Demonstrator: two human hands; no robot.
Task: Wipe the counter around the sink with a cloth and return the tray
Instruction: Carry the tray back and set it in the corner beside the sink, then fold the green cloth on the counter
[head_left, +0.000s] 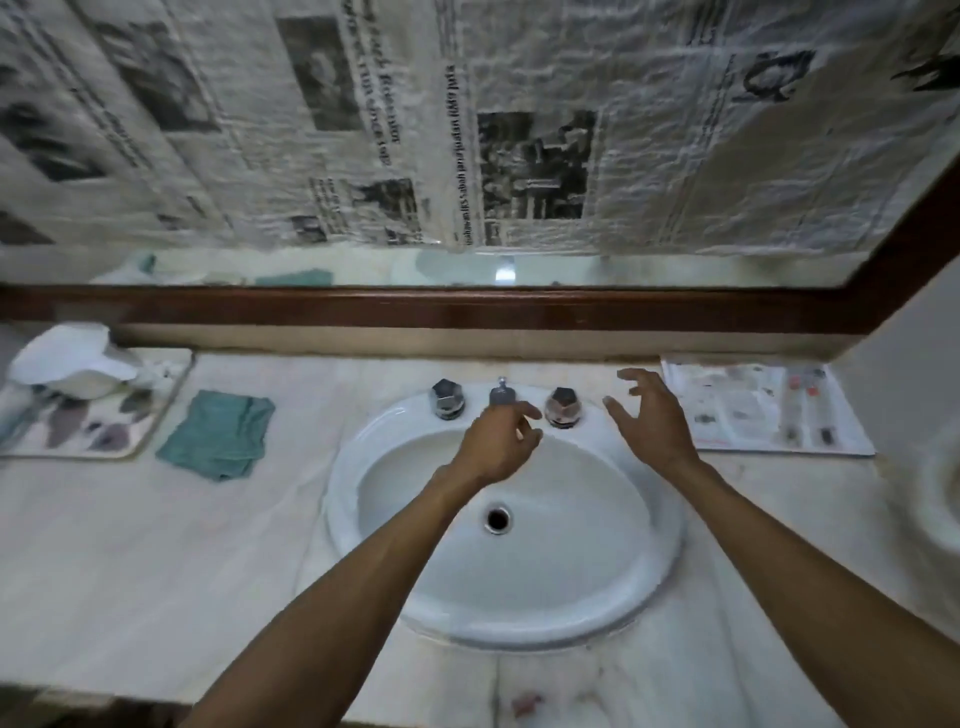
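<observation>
A white oval sink (644, 561) is set in the pale marble counter (156, 561). A folded teal cloth (218, 434) lies on the counter left of the sink. Further left, a flat patterned tray (98, 431) carries a white bowl-like object (72, 366). My left hand (498, 444) hovers over the basin just below the tap spout (501, 395), fingers loosely curled, holding nothing. My right hand (652, 421) hangs with fingers spread beside the right tap knob (562, 408), touching nothing that I can see.
A left tap knob (448, 399) stands behind the basin. A sheet of newspaper (763, 408) lies on the counter at the right. A brown wooden mirror frame (415, 306) runs along the back wall, and newspaper covers the mirror above it.
</observation>
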